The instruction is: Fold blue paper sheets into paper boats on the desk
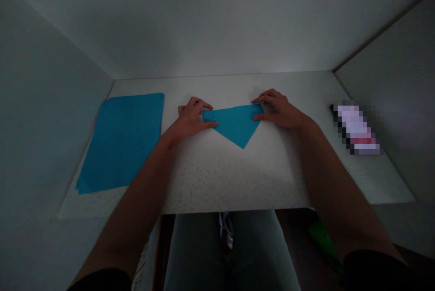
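A folded sheet of blue paper [236,122] lies on the pale speckled tabletop, its point toward me and a long straight edge away from me. At its left corner is my left hand [193,118], thumb on the near side and fingers at the far side, gripping the corner between them. My right hand [277,110] holds the right corner the same way, thumb on top of the paper and fingertips along the far edge. The fingers partly hide both corners.
To the left lies a stack of flat blue paper sheets [124,141], partly behind my left forearm. A blurred-out phone-like object [356,128] rests at the right. White walls enclose the tabletop [234,186] at the back and both sides.
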